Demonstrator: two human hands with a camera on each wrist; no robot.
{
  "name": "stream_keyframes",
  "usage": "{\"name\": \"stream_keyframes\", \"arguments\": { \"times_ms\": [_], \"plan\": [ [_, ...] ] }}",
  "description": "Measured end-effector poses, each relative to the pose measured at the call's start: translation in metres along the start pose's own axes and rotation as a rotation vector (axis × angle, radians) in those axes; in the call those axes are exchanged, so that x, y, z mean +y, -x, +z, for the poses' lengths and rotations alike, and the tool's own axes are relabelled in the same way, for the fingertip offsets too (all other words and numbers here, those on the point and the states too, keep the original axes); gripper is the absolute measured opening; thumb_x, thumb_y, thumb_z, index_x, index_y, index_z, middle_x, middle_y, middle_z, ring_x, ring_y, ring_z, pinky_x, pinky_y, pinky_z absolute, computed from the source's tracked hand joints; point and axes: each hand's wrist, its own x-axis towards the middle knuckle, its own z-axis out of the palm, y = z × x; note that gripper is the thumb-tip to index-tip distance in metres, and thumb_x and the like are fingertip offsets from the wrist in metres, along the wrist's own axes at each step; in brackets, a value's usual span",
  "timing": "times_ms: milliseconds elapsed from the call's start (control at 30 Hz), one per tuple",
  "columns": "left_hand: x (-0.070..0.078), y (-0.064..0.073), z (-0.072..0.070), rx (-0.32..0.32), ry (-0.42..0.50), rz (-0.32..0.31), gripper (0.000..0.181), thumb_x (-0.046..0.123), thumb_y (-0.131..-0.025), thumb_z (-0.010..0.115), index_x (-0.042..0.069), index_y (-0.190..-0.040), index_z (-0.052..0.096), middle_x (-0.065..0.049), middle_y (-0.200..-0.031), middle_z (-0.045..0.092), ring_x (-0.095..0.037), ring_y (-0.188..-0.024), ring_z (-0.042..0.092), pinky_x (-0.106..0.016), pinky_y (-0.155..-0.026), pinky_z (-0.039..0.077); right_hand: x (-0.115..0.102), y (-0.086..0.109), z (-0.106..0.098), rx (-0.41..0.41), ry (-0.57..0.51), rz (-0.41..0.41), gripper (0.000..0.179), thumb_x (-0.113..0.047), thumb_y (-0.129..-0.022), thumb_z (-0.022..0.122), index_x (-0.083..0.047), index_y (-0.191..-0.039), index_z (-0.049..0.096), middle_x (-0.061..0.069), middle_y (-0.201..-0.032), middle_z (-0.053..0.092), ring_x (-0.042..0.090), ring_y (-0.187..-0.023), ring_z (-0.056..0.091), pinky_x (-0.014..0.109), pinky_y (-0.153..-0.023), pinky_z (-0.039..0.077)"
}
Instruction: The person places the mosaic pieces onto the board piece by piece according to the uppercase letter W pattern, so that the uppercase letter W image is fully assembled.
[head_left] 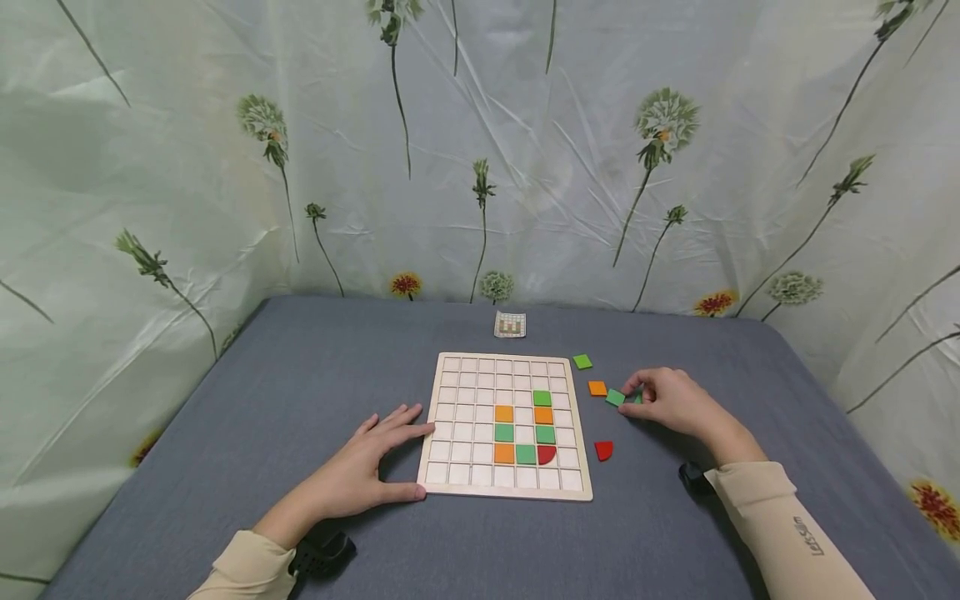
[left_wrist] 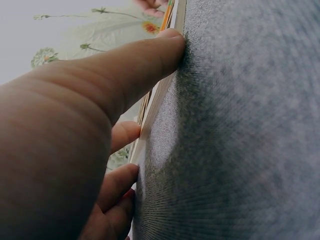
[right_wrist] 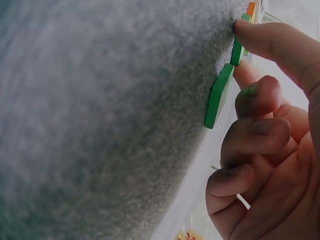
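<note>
My left hand [head_left: 367, 467] rests at the left side of a pale wooden grid board [head_left: 457, 482], fingers extended, thumb at the near corner and index finger along the edge. Over to the right of the board, the thumb and index finger of my right hand [head_left: 671, 404] pinch a small green tile [head_left: 615, 397]. A second green tile [right_wrist: 219, 97] lies on the cloth beneath that hand, its other fingers curled. On the board sit several coloured pieces, among them a light green tile [head_left: 542, 398], an orange tile [head_left: 504, 453] and a red quarter-round piece [head_left: 547, 455].
Loose to the board's right lie a light green square [head_left: 582, 362], an orange square [head_left: 597, 388] and another red quarter-round [head_left: 603, 451]. A small card printed with a grid pattern [head_left: 511, 325] is behind the board. Dandelion-print fabric [head_left: 555, 150] borders the grey cloth-covered table [head_left: 360, 350].
</note>
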Motion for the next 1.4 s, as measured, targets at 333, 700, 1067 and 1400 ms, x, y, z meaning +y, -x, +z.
{"name": "stream_keyframes", "arguments": {
  "times_ms": [333, 700, 1067, 1400],
  "plan": [
    [-0.001, -0.001, 0.001, -0.007, -0.006, -0.003, 0.084, 0.055, -0.085, 0.088, 0.025, -0.157, 0.057, -0.009, -0.175, 0.037, -0.04, -0.165, 0.027, -0.075, -0.129, 0.011, 0.0, -0.002, 0.002, 0.002, -0.022, 0.0, 0.028, -0.02, -0.092, 0.082, 0.0, -0.112, 0.076, -0.002, -0.069, 0.055, 0.012, -0.062, 0.047, 0.023, -0.055, 0.035],
    [0.0, -0.001, 0.001, 0.004, 0.001, 0.009, 0.083, 0.053, -0.085, 0.089, 0.024, -0.157, 0.058, -0.009, -0.175, 0.037, -0.04, -0.165, 0.027, -0.075, -0.129, 0.011, -0.02, -0.004, -0.004, 0.043, -0.027, -0.062, 0.026, -0.021, -0.093, 0.082, -0.004, -0.112, 0.077, -0.003, -0.073, 0.056, 0.01, -0.062, 0.046, 0.023, -0.056, 0.037],
    [0.0, 0.0, 0.001, 0.009, 0.003, 0.015, 0.083, 0.053, -0.085, 0.089, 0.024, -0.157, 0.058, -0.009, -0.175, 0.037, -0.04, -0.165, 0.027, -0.075, -0.129, 0.011, -0.047, -0.009, 0.001, 0.012, -0.105, -0.108, 0.022, -0.019, -0.092, 0.083, -0.007, -0.109, 0.077, -0.002, -0.072, 0.052, 0.012, -0.063, 0.047, 0.023, -0.056, 0.036],
    [0.001, 0.001, -0.001, 0.006, 0.003, 0.012, 0.082, 0.052, -0.086, 0.088, 0.024, -0.156, 0.058, -0.01, -0.175, 0.037, -0.041, -0.165, 0.028, -0.075, -0.129, 0.011, -0.068, -0.017, 0.018, -0.055, -0.124, -0.174, 0.02, -0.019, -0.094, 0.082, -0.009, -0.11, 0.077, -0.005, -0.068, 0.05, 0.01, -0.059, 0.041, 0.022, -0.058, 0.037]
  ]
}}
